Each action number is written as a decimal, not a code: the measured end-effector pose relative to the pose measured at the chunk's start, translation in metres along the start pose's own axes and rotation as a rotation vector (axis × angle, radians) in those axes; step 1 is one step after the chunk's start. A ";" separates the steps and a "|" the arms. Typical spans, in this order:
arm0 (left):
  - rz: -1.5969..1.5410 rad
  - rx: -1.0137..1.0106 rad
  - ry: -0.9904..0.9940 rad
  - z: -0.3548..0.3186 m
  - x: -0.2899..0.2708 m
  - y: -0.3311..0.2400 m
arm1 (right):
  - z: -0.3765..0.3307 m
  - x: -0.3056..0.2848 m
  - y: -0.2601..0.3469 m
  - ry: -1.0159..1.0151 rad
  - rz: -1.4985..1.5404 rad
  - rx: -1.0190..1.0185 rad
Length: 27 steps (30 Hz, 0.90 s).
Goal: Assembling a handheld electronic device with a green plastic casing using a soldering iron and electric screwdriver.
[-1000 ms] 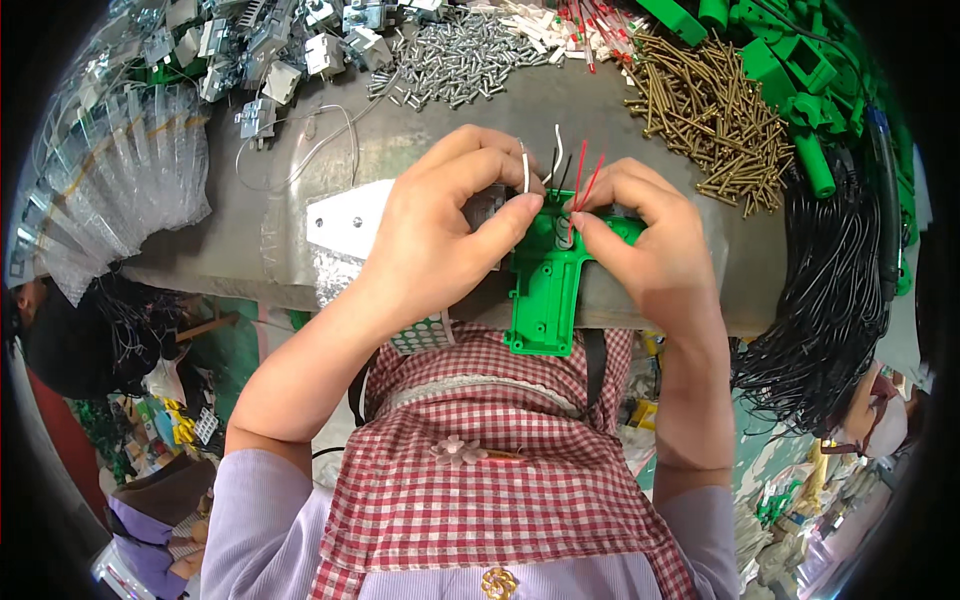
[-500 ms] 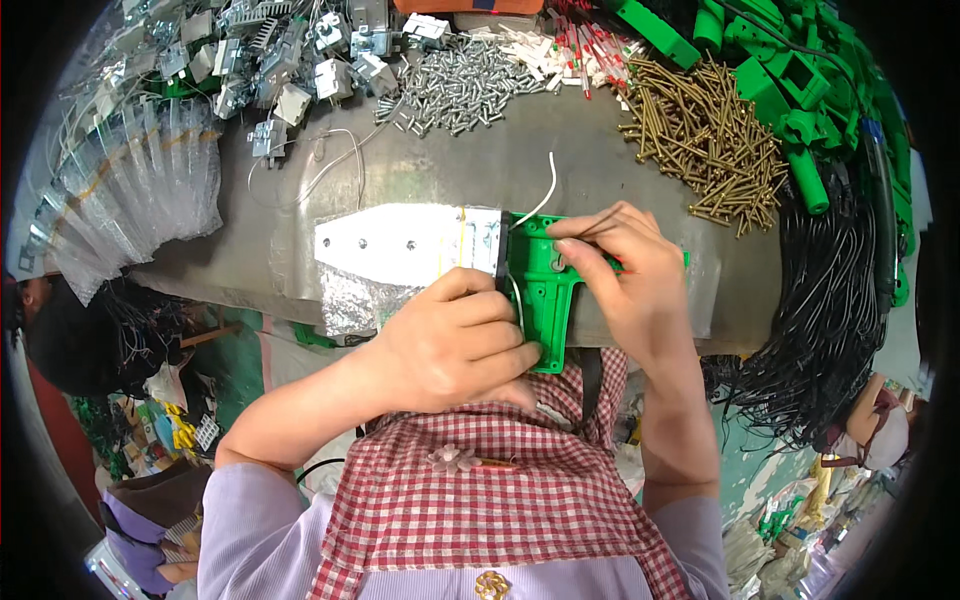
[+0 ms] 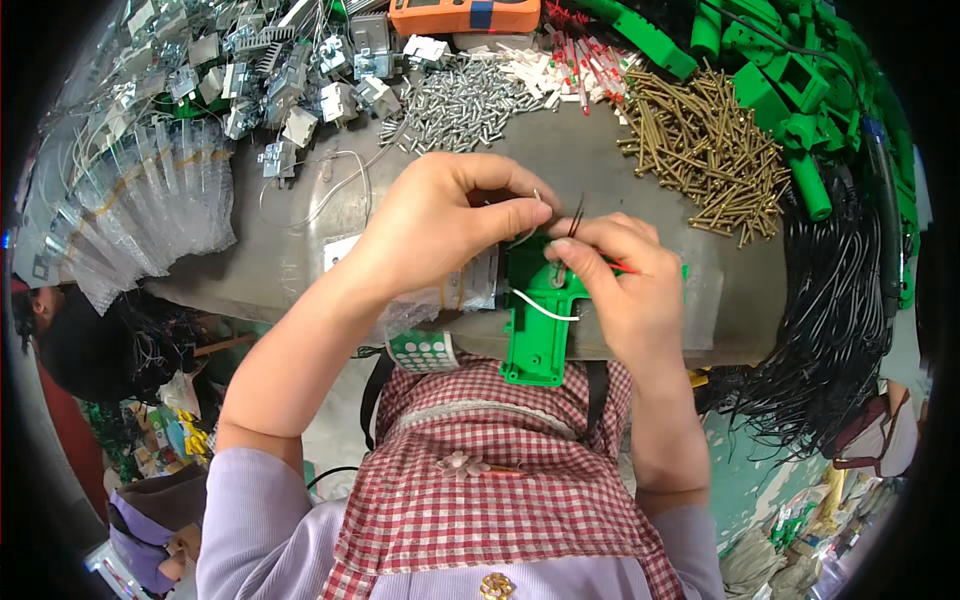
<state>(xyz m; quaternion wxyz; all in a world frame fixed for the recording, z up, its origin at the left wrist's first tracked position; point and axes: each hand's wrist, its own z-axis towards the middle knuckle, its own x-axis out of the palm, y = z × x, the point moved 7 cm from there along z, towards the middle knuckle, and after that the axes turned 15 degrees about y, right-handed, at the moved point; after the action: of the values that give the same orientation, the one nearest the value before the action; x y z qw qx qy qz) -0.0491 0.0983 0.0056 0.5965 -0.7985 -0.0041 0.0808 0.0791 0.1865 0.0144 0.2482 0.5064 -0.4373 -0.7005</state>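
Observation:
A green plastic housing (image 3: 535, 345) lies at the table's near edge, its ribbed inside facing up. Over its upper end my left hand (image 3: 445, 215) pinches the end of a white wire (image 3: 537, 203) between thumb and index finger. Close beside it, my right hand (image 3: 625, 275) is closed on thin leads; dark tips (image 3: 577, 217) stick up from the fingers and a red lead (image 3: 622, 268) shows behind them. A second white wire (image 3: 545, 306) lies loose across the housing. My left forearm mostly covers the white metal plate (image 3: 338, 250) joined to the housing's left side.
Piled along the back are metal-and-white parts (image 3: 340, 100), silver screws (image 3: 460, 105), red-and-white leaded pieces (image 3: 585, 65), brass screws (image 3: 705, 150) and green housings (image 3: 800, 90). Clear plastic bags (image 3: 160, 210) fan out left; black cords (image 3: 815, 300) hang right. An orange meter (image 3: 465, 15) stands behind.
My left hand has lifted off the housing's lower left and moved up to pinch the upper white wire. The right hand stays near its place; dark lead tips now show above it.

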 end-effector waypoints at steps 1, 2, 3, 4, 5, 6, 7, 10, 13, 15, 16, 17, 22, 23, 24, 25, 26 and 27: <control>-0.029 0.052 -0.027 -0.005 0.001 -0.002 | 0.001 0.000 0.000 0.016 0.008 0.051; -0.058 0.104 -0.054 -0.008 0.001 -0.004 | 0.001 0.001 -0.001 0.033 0.015 0.102; -0.109 0.092 -0.070 -0.008 0.002 -0.004 | 0.001 0.002 -0.005 0.043 0.030 0.147; -0.109 0.085 -0.070 -0.008 0.001 -0.001 | 0.002 0.002 -0.006 0.045 0.036 0.151; -0.153 0.098 -0.047 -0.005 0.001 0.001 | 0.003 0.002 -0.002 0.053 0.005 0.108; -0.198 0.112 -0.022 -0.003 0.001 0.003 | 0.004 0.002 0.001 0.061 -0.027 0.066; -0.188 0.107 -0.004 -0.002 0.002 0.001 | 0.005 0.002 0.000 0.062 -0.026 0.071; -0.216 0.088 0.019 0.002 0.001 0.003 | 0.007 0.004 0.003 0.062 -0.066 0.044; -0.178 0.082 0.058 0.004 0.002 0.002 | 0.006 0.003 0.003 0.052 -0.049 0.052; -0.178 0.072 0.073 0.004 0.001 0.001 | 0.007 0.004 0.003 0.086 -0.038 0.052; -0.177 0.061 0.087 0.004 0.002 0.000 | 0.007 0.004 0.004 0.085 -0.038 0.053; -0.177 0.061 0.089 0.004 0.002 0.000 | 0.007 0.004 0.004 0.102 -0.037 0.058; -0.213 0.058 0.125 0.005 0.003 0.002 | 0.009 0.004 0.004 0.145 -0.039 0.079; -0.212 0.059 0.126 0.005 0.003 0.002 | 0.010 0.004 0.005 0.161 -0.046 0.066; -0.216 0.066 0.131 0.006 0.003 0.002 | 0.011 0.004 0.005 0.177 -0.053 0.053; -0.221 0.074 0.136 0.006 0.003 0.001 | 0.011 0.004 0.003 0.175 -0.054 0.052; -0.220 0.075 0.137 0.006 0.003 0.001 | 0.012 0.005 0.001 0.193 -0.026 0.063; -0.206 0.061 0.137 0.007 0.003 0.001 | 0.012 0.006 -0.001 0.212 0.001 0.074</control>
<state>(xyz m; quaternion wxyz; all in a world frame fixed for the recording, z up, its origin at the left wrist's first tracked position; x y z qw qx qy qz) -0.0474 0.1045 0.0023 0.6245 -0.7791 -0.0427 -0.0354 0.0656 0.1866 0.0114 0.2745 0.5861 -0.4346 -0.6263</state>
